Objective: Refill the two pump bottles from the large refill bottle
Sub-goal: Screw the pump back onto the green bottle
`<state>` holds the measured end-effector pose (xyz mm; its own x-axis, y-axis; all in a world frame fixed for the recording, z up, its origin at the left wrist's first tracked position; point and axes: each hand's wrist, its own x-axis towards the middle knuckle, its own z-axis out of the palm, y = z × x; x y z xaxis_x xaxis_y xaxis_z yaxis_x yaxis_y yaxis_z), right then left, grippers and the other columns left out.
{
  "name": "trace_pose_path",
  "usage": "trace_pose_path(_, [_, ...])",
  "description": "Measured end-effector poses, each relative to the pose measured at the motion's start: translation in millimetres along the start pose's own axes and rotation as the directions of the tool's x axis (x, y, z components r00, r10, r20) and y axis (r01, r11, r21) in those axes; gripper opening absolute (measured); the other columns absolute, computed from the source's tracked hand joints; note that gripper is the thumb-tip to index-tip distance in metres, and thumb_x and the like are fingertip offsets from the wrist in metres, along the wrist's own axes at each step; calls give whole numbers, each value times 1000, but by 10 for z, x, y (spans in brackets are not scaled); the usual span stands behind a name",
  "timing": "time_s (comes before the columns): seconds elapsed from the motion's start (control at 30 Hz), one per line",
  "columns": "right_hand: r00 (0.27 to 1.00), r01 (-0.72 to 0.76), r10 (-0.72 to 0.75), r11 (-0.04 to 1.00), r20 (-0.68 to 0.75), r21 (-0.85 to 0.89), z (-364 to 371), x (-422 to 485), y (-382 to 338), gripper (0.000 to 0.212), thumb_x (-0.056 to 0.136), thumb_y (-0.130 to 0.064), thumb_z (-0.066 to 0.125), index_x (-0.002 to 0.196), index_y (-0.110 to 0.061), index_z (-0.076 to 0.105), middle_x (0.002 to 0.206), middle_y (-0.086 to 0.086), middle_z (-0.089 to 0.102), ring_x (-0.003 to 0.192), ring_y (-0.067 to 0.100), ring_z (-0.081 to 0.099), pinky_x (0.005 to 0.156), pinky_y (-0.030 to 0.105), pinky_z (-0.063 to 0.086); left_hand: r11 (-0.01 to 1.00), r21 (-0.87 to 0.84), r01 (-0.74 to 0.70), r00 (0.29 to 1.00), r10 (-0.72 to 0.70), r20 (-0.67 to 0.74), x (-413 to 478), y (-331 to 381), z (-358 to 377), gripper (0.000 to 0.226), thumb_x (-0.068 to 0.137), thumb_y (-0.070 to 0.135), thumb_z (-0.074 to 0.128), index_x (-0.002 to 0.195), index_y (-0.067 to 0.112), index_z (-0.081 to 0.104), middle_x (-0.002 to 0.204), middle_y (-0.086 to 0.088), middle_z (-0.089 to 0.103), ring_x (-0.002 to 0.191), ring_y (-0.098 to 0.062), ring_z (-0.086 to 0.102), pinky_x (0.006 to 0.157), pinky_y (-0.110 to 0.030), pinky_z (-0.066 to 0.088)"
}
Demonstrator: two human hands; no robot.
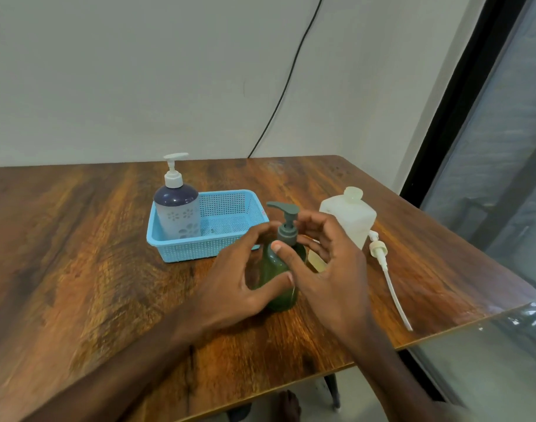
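Wooden table (78,239); basket (199,249), green bottle (268,264), refill bottle (352,217), pump (377,250)

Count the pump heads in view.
3. One tops the purple bottle in the basket; one tops the green bottle between the left hand and right hand; one loose pump lies on the table, right of the refill bottle. The hands could hide more.

Green pump bottle (268,266) upright on tabletop (78,239). Left-hand grip (230,278) wraps its body; right-hand grip (330,269) curls round its pump collar. White pump bottle (177,208) stands in blue basket (230,205) behind.
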<state>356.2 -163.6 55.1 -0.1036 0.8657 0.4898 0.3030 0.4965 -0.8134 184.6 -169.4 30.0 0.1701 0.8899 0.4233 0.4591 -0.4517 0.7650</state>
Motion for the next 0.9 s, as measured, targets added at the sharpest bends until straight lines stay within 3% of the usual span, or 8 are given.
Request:
trace_pose_path(0.1, [1000, -25, 25, 999, -2, 31, 49, -88, 74, 54, 82, -44, 79, 130, -36, 55, 128, -25, 61, 119, -11, 56, 93, 11, 50, 990, -134, -40, 999, 37, -23, -22, 55, -134, 56, 91, 25, 64, 145, 32, 50, 144, 18, 57, 137, -5, 51, 111, -31, 45])
trace_pose_path(0.17, [999, -47, 46, 999, 24, 24, 69, -137, 117, 62, 80, -51, 77, 134, -37, 52, 131, -27, 58, 120, -14, 53, 94, 9, 48, 980, -195, -45, 996, 30, -79, -4, 94, -137, 45, 93, 24, 62, 136, 34, 57, 138, 16, 61, 135, -11, 54, 110, -42, 47])
trace_pose_path(0.23, [995, -79, 78, 997, 68, 17, 73, -149, 147, 65, 76, -55, 76, 134, -38, 51, 129, -28, 58, 117, -15, 53, 95, 10, 50, 985, -168, -49, 990, 25, -140, 71, 118, -109, 35, 92, 38, 66, 126, 35, 61, 127, 19, 65, 126, -11, 60, 104, -37, 54])
trace_pose_path(0.33, [991, -101, 97, 994, 91, 41, 65, -130, 219, 54, 80, -45, 79, 128, -36, 57, 123, -25, 63, 115, -10, 58, 96, 21, 54, 998, -40, -45, 983, 37, -182, 220, 148, -62, 43, 79, 61, 71, 114, 38, 61, 114, 25, 68, 111, -6, 65, 90, -19, 56])
trace_pose_path(0.47, [992, -78, 73, 996, 104, 48, 59, -113, 290, 51, 83, -39, 78, 130, -31, 61, 123, -20, 67, 117, 0, 61, 93, 32, 59, 998, 48, -32, 986, 40, -160, 351, 149, -40, 52, 72, 65, 81, 111, 35, 67, 102, 23, 72, 102, -1, 68, 84, -15, 55])
trace_pose_path(0.6, [989, -69, 54, 992, 135, 109, 10, -81, 327, 56, 84, -36, 79, 136, -29, 60, 126, -21, 66, 119, -3, 60, 93, 25, 57, 998, -46, -40, 999, 38, -38, 450, 177, -125, 38, 73, 38, 89, 105, 25, 74, 96, 8, 77, 96, -13, 73, 85, -33, 61])
trace_pose_path(0.7, [988, -86, 63, 984, 143, 157, 19, -91, 341, 60, 83, -37, 79, 139, -34, 57, 129, -26, 63, 122, -7, 57, 95, 21, 54, 987, -149, -62, 997, 68, 41, 472, 139, -182, 36, 78, 17, 88, 111, 16, 74, 104, 0, 78, 102, -19, 74, 92, -42, 61])
trace_pose_path(0.9, [996, -69, 50, 955, 72, 287, 155, -164, 356, 56, 88, -26, 76, 140, -28, 54, 137, -20, 60, 132, 6, 54, 105, 37, 51, 957, -280, -78, 992, 104, 76, 419, 44, -92, 33, 92, -1, 67, 124, 4, 68, 118, -6, 76, 118, -23, 70, 104, -46, 54])
